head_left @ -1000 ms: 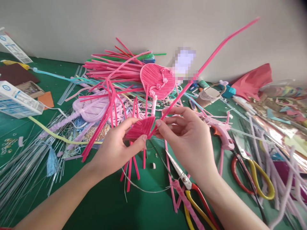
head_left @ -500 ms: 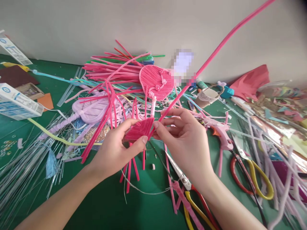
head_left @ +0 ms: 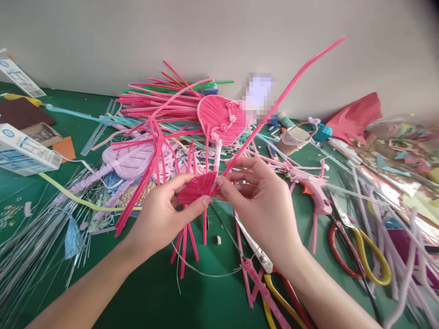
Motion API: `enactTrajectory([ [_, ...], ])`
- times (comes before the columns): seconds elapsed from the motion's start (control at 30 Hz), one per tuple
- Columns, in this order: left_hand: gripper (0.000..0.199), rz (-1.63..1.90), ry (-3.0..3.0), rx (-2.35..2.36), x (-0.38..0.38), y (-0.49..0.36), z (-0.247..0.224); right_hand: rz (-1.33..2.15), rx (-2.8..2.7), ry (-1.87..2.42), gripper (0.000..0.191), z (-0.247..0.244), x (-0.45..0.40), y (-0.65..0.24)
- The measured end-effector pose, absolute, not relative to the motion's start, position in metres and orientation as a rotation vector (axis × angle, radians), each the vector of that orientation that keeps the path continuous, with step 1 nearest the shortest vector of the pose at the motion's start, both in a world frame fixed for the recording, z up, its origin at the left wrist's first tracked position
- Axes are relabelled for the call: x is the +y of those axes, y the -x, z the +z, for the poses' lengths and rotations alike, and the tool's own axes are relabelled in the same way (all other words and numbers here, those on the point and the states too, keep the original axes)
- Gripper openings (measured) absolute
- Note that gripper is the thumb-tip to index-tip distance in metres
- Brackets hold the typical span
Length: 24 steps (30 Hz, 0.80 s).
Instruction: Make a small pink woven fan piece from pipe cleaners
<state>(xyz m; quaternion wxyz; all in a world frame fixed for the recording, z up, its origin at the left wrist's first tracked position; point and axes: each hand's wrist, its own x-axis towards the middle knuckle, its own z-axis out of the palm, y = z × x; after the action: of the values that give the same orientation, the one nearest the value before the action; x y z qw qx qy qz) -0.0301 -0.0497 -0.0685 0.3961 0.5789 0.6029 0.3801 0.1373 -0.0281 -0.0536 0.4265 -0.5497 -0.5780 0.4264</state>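
A flat piece of pink pipe cleaners [head_left: 199,186] is pinched between the thumb and fingers of my left hand [head_left: 171,203]. At its right edge, my right hand [head_left: 255,196] closes thumb and fingers on a long pink pipe cleaner [head_left: 288,87], which slants up to the right. Thin wire hangs below the piece. Behind my hands lies a pink heart-shaped fan [head_left: 219,116] with small flowers and a pale wrapped handle. Pink strands [head_left: 157,155] hang left of the fan.
Scissors [head_left: 262,260] lie under my right forearm, with a second pair [head_left: 356,237] farther right. A pink glue gun [head_left: 317,192] is beside them. On the left are a lilac fan [head_left: 128,160], metal wires [head_left: 44,228] and a white box [head_left: 27,148]. A grey wall stands behind.
The long pink pipe cleaner has dropped lower, and its far end now shows in view. My right hand has shifted slightly left. My left hand still holds the flat piece.
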Motion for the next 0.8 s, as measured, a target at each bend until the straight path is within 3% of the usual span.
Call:
enactTrajectory([
  [0.2,0.042,0.968,-1.368,1.493,-0.050,0.031,-0.065,0.959,-1.652,1.401,0.024,-0.034,-0.020,-0.153],
  [0.37,0.033,0.991,-1.372,1.416,-0.052,0.031,-0.065,0.698,-1.937,1.399,0.016,-0.020,-0.004,-0.165],
  [0.8,0.032,1.086,-1.455,1.479,-0.057,0.027,-0.064,1.117,-2.000,1.216,0.027,-0.027,0.017,-0.163],
])
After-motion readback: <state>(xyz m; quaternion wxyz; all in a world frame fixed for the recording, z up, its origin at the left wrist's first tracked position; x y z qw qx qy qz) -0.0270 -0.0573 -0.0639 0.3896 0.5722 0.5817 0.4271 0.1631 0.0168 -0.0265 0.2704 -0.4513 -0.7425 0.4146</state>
